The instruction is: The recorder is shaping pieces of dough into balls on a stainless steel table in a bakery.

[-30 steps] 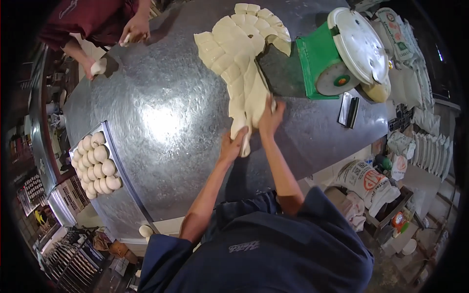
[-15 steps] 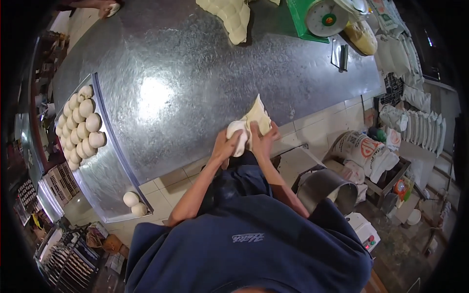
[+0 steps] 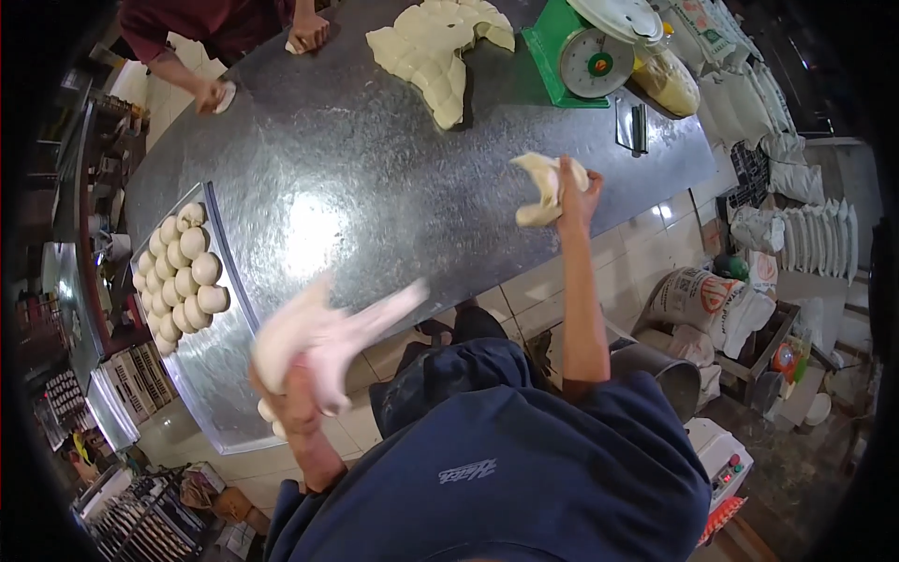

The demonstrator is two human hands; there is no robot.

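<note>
My left hand [image 3: 302, 405] is raised at the table's near left edge, close to the tray of dough balls. It grips a pale, floppy piece of dough [image 3: 323, 339] that is stretched and smeared by motion, with one long strip trailing to the right. Over the right part of the table, my right hand [image 3: 581, 199] is closed around another piece of dough [image 3: 537, 214], torn and hanging in folds to the left of the fingers. On the metal tray [image 3: 217, 398], round dough balls [image 3: 178, 272] sit in a cluster. More dough balls near its front are partly hidden by my left hand.
A large scored dough sheet [image 3: 433, 70] lies far on the metal table [image 3: 393, 187]. Right of it stand a green dial scale [image 3: 560, 56], a bag of yellowish contents [image 3: 670, 82] and a scraper [image 3: 638, 128]. A co-worker's hands [image 3: 307, 36] press dough at the far left.
My hands, together over the near edge before, have moved apart: the left swung left with dough, the right went forward and right with dough. More of the co-worker shows.
</note>
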